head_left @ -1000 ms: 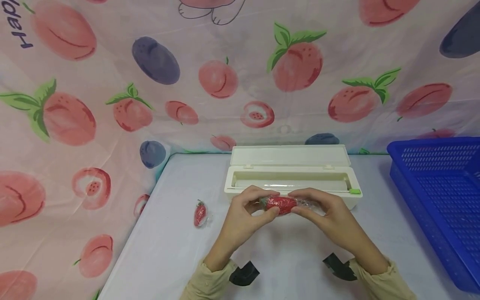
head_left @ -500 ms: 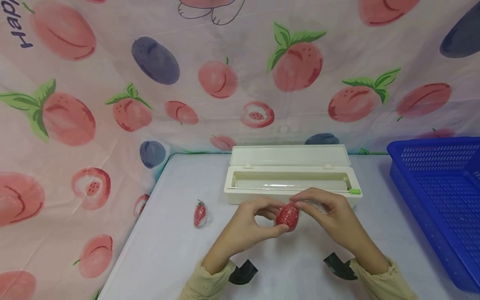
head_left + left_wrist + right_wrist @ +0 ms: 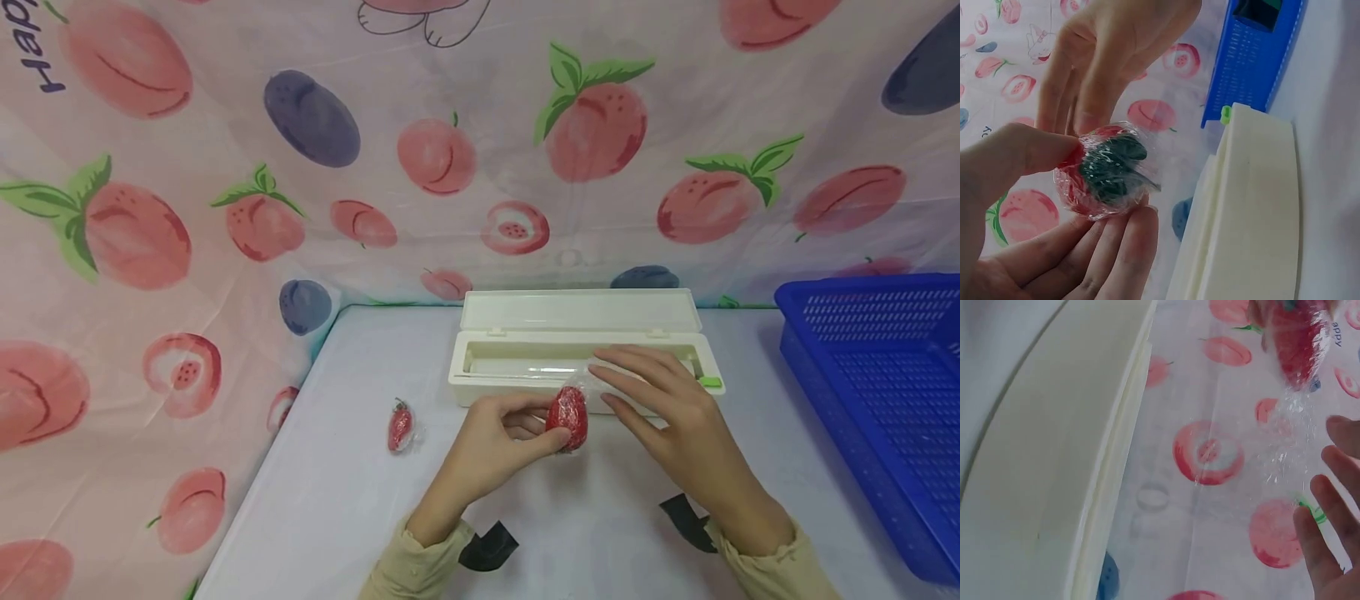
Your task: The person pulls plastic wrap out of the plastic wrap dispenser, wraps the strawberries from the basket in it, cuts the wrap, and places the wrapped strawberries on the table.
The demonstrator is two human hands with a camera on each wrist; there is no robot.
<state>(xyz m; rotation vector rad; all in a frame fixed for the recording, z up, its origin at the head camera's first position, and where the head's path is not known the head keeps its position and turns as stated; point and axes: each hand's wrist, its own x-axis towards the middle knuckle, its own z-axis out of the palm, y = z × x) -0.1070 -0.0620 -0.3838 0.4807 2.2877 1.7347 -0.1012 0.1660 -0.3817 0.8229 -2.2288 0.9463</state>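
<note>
My left hand (image 3: 495, 442) pinches a red strawberry (image 3: 567, 418) between thumb and fingers, over the table in front of the white box. Clear plastic film covers it; in the left wrist view its green leaves (image 3: 1113, 165) and stem show through the wrap. A loose tail of film (image 3: 1291, 440) trails from the tip in the right wrist view. Just to the right, my right hand (image 3: 667, 417) has its fingers spread beside that film, apart from it in the right wrist view. A second wrapped strawberry (image 3: 401, 428) lies on the table to the left.
Behind the hands stands a long white cling film box (image 3: 480, 392), lid (image 3: 577, 310) raised, a film roll inside and a green slider (image 3: 709, 382) at its right end. A blue plastic basket (image 3: 847, 417) stands at the right. A fruit-print cloth (image 3: 465, 83) hangs behind.
The strawberry has turned from lying sideways between both hands to tip up in my left hand. My right hand has let go of the film and moved right, its fingers spreading.
</note>
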